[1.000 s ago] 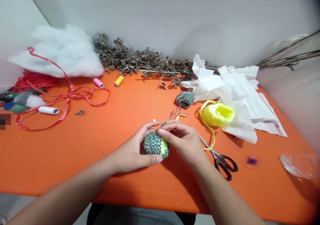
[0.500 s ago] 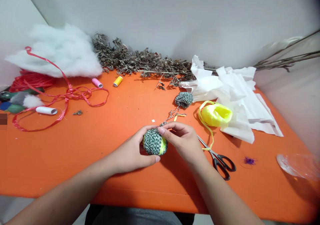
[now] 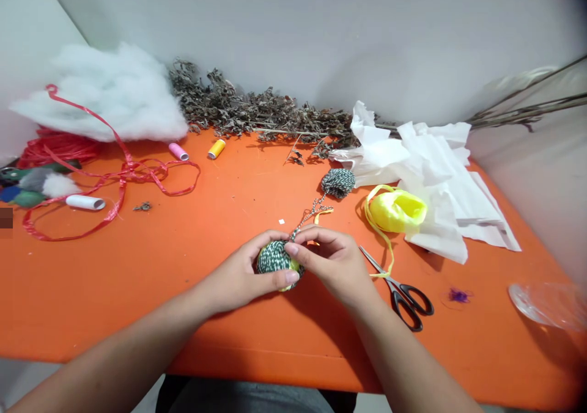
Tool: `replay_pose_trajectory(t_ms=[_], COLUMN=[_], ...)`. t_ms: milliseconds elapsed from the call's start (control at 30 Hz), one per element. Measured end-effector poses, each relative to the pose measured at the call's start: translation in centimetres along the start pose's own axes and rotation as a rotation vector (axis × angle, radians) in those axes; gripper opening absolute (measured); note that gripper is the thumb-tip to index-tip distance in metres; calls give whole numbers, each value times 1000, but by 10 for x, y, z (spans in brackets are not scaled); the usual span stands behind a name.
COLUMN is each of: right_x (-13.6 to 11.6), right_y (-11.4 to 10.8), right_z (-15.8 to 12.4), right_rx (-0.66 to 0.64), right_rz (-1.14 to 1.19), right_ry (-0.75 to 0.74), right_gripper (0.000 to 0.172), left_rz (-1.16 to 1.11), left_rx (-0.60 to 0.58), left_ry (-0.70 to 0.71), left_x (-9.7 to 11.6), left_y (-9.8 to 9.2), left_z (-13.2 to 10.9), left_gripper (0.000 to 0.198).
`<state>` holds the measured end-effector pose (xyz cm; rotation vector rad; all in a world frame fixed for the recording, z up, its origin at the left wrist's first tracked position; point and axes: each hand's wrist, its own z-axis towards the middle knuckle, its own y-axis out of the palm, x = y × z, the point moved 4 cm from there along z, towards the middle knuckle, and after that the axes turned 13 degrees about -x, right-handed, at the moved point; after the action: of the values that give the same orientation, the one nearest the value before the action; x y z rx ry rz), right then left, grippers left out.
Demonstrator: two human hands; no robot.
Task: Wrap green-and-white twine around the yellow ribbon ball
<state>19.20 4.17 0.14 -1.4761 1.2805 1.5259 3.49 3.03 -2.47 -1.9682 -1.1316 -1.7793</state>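
A ball [image 3: 273, 259] wrapped in green-and-white twisted cord, with bright yellow showing through at its sides, rests in my left hand [image 3: 245, 275]. The thumb lies across the front of it and the fingers curl behind. My right hand [image 3: 337, 266] pinches the cord [image 3: 300, 222] at the top of the ball. From there the cord runs loosely up to a small skein [image 3: 338, 182] of the same cord lying on the table. A short yellow strip [image 3: 323, 212] lies just beyond my right fingers, partly hidden by them.
Scissors [image 3: 403, 297] with black handles and a yellow ribbon roll [image 3: 398, 211] lie right of my hands. White paper [image 3: 440, 181], dried stems [image 3: 261, 110] and fluffy white stuffing [image 3: 114, 95] line the back. Red ribbon [image 3: 131, 168] and thread spools [image 3: 85, 203] spread over the left of the orange table [image 3: 137, 272].
The ball has turned and tipped slightly down and left in my left hand, whose thumb now crosses its front. My right fingers have shifted slightly, still at the cord.
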Motion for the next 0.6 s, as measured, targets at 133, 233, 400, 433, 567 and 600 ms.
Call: replay_pose_trajectory(t_ms=[133, 233, 400, 433, 567, 600], right_x=[0, 1, 1, 1, 2, 2], right_y=[-2, -4, -6, -6, -6, -5], right_z=[0, 1, 1, 1, 0, 0], right_rx=[0, 13, 20, 19, 15, 11], right_rz=[60, 115, 146, 150, 151, 144], right_ry=[0, 15, 14, 14, 21, 21], right_gripper=[19, 21, 20, 20, 21, 22], left_rz=[-12, -13, 4, 7, 9, 12], left_rx=[7, 3, -9, -13, -19, -15], left_ry=[16, 34, 32, 44, 58, 47], left_x=[3, 7, 6, 5, 3, 3], left_y=[0, 0, 0, 0, 0, 0], left_z=[0, -1, -3, -3, -3, -3], left_gripper=[54, 66, 61, 60, 60, 61])
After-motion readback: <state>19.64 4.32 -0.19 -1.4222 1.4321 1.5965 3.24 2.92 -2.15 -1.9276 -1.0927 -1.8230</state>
